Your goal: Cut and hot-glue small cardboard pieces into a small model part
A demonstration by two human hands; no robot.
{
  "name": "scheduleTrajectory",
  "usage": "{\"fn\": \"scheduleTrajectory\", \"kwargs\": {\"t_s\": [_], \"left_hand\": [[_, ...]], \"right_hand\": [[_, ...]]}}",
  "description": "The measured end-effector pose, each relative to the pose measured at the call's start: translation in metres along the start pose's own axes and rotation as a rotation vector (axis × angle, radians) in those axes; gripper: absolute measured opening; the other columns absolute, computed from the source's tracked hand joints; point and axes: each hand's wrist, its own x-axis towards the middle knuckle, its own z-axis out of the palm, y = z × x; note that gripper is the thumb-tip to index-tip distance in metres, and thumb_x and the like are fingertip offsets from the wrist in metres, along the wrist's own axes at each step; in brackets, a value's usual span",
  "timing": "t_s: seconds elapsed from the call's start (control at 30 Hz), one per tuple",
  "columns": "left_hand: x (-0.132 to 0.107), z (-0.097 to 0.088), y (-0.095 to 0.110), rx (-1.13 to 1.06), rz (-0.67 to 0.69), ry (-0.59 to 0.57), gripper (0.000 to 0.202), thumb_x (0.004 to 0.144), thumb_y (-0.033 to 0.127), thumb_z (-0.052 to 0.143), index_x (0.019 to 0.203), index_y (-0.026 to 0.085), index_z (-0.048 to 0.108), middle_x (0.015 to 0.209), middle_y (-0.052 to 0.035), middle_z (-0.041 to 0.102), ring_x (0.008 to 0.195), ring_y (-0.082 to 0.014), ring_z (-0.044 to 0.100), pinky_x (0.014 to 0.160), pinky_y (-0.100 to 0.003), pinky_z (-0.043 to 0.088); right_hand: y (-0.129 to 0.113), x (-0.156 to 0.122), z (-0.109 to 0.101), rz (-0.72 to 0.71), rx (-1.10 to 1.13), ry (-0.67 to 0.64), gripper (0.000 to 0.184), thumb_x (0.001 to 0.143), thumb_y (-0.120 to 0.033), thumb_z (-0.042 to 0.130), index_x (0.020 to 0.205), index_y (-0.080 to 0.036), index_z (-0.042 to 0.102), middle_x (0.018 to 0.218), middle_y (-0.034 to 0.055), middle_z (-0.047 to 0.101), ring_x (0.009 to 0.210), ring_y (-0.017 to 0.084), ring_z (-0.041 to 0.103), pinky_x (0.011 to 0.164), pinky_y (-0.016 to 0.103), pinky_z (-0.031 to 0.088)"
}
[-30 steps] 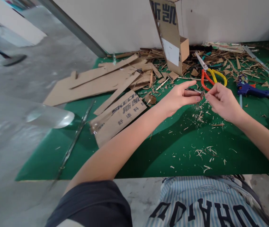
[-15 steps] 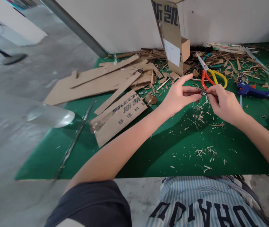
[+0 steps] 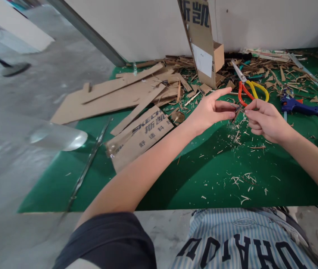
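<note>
My left hand (image 3: 211, 110) pinches a small dark brown piece (image 3: 237, 111) between thumb and a finger, its index finger stretched out. The piece looks like a bit of cardboard, but its exact form is too small to tell. Close against it on the right, my right hand (image 3: 268, 119) is closed in a pinch. What lies in its fingertips is mostly hidden. Below both hands, pale thin shavings (image 3: 236, 138) are scattered on the green table top (image 3: 198, 186). Just behind the hands lie scissors (image 3: 251, 89) with one red and one yellow handle.
A blue glue gun (image 3: 300, 107) with a cord lies at the right. Cardboard strips (image 3: 105, 93) and a printed cardboard piece (image 3: 145, 134) lie left. An upright cardboard panel (image 3: 203, 41) stands at the back among scraps. A clear cylindrical object (image 3: 58, 136) is at the left edge.
My right hand has shifted slightly and its fingers have curled in more. The small piece has turned between the fingertips. My left hand has hardly moved.
</note>
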Motion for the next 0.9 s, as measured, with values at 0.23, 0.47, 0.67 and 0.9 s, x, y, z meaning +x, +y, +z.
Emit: {"fn": "scheduleTrajectory", "kwargs": {"t_s": [0.23, 0.47, 0.67, 0.9], "left_hand": [[-0.005, -0.001, 0.013, 0.093, 0.055, 0.003, 0.084, 0.074, 0.03, 0.083, 0.149, 0.026, 0.046, 0.113, -0.0071, 0.076, 0.104, -0.0247, 0.074, 0.097, -0.042, 0.06], [-0.009, 0.001, 0.016, 0.14, 0.128, 0.004, 0.077, 0.074, 0.028, 0.082, 0.144, 0.027, 0.051, 0.113, -0.0059, 0.074, 0.107, -0.0249, 0.072, 0.099, -0.042, 0.059], [-0.013, 0.005, 0.02, 0.229, 0.181, -0.014, 0.065, 0.078, 0.022, 0.074, 0.14, 0.025, 0.053, 0.117, -0.007, 0.074, 0.111, -0.0247, 0.071, 0.102, -0.042, 0.057], [-0.015, 0.006, 0.023, 0.327, 0.21, -0.004, 0.061, 0.08, 0.022, 0.073, 0.138, 0.025, 0.055, 0.117, -0.0059, 0.075, 0.116, -0.0269, 0.07, 0.105, -0.043, 0.056]], "right_hand": [[-0.006, -0.001, -0.005, 0.195, 0.264, -0.106, 0.02, 0.089, -0.02, 0.062, 0.083, -0.023, 0.043, 0.056, -0.0119, 0.021, 0.045, 0.004, 0.009, 0.038, 0.016, 0.007], [-0.005, 0.0, -0.01, 0.255, 0.279, -0.179, 0.023, 0.091, -0.024, 0.061, 0.081, -0.024, 0.04, 0.056, -0.0122, 0.018, 0.045, 0.005, 0.007, 0.037, 0.017, 0.007], [0.009, 0.001, -0.007, -0.025, 0.006, -0.139, 0.042, 0.082, -0.051, 0.078, 0.098, -0.019, 0.057, 0.077, -0.002, 0.056, 0.062, 0.009, 0.051, 0.049, 0.02, 0.043], [0.01, 0.002, -0.013, -0.081, -0.048, -0.16, 0.034, 0.085, -0.046, 0.076, 0.1, -0.018, 0.066, 0.081, 0.0021, 0.064, 0.069, 0.011, 0.059, 0.05, 0.021, 0.045]]}}
